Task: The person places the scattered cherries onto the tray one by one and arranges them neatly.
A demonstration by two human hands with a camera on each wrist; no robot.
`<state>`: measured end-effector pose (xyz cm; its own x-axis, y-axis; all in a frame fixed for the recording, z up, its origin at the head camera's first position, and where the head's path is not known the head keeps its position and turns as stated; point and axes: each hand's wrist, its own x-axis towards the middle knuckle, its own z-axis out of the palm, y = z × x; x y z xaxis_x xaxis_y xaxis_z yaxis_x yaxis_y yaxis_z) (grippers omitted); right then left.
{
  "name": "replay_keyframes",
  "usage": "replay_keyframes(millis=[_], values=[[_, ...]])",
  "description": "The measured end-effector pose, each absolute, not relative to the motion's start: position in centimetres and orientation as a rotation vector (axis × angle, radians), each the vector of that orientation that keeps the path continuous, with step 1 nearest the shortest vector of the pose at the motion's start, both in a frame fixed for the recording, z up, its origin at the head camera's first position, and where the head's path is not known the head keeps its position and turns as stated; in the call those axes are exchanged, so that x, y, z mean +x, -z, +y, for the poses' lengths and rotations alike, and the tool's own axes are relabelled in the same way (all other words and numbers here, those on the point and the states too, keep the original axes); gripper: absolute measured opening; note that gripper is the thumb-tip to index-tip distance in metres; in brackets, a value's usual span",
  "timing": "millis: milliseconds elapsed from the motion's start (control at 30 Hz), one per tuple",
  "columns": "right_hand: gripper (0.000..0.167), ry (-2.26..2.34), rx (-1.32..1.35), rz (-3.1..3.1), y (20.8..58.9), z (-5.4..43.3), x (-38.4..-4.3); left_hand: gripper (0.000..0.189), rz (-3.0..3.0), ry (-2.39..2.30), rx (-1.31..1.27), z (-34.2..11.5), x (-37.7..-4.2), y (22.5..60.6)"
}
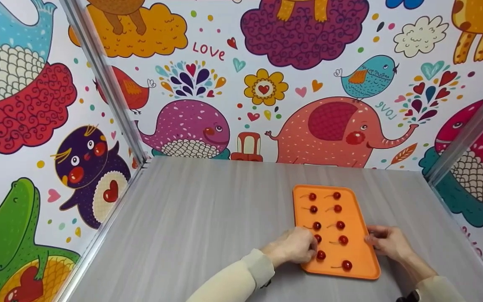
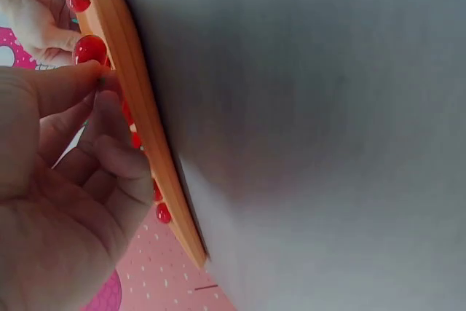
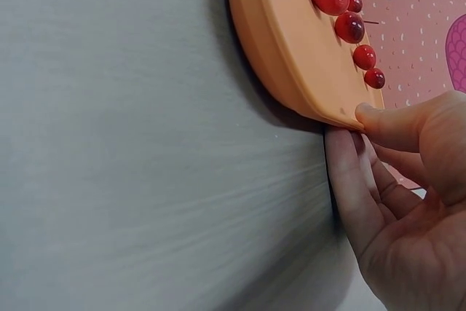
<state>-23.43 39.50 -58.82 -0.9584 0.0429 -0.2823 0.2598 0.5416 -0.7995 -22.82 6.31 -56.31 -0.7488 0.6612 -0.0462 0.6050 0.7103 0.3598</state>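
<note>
An orange tray [image 1: 356, 235] lies on the table, bearing red cherries with thin stems in two columns. My left hand [image 1: 298, 245] reaches over its left edge near the front. Thumb and forefinger of that hand pinch at the stem side of the front left cherry [image 1: 321, 255]; in the left wrist view this cherry [image 2: 90, 49] shows just past the fingertips, which hide its stem. At the tray's right edge, my right hand [image 1: 394, 243] grips the rim. Its thumb is on top and the other fingers are beneath, as the right wrist view shows.
The grey table [image 1: 207, 214] stretches left of the tray and reaches a back wall [image 1: 262, 138] printed with cartoon animals. Metal posts [image 1: 107, 84] stand at the corners, with printed side walls beyond. More cherries [image 1: 337, 195] sit toward the tray's far end.
</note>
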Motion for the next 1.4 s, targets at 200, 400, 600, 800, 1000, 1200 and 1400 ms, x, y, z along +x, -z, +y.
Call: replay_keyframes(millis=[200, 400, 600, 800, 1000, 1200, 1400], values=[[0.053, 1.361, 0.252, 2.560, 58.8, 39.4, -23.5, 0.013, 2.739, -0.431, 1.078, 6.6, -22.6, 56.8], [0.053, 1.364, 0.247, 2.566, 58.6, 39.3, -23.5, 0.012, 2.727, -0.421, 1.109, 6.5, -22.4, 56.9], [0.052, 1.370, 0.249, 2.571, 58.7, 39.3, -23.5, 0.010, 2.720, -0.432, 1.185, 6.3, -22.3, 57.0], [0.051, 1.374, 0.256, 2.575, 58.9, 39.2, -23.6, 0.010, 2.714, -0.432, 1.192, 6.2, -22.3, 57.1], [0.051, 1.375, 0.238, 2.581, 59.2, 39.2, -23.6, 0.006, 2.732, -0.407, 1.180, 5.9, -22.3, 57.1], [0.051, 1.377, 0.239, 2.579, 59.0, 39.0, -23.8, 0.006, 2.746, -0.403, 1.172, 5.7, -22.4, 57.2], [0.049, 1.363, 0.247, 2.584, 59.0, 38.9, -23.7, 0.010, 2.709, -0.559, 1.220, 4.7, -22.6, 57.4]])
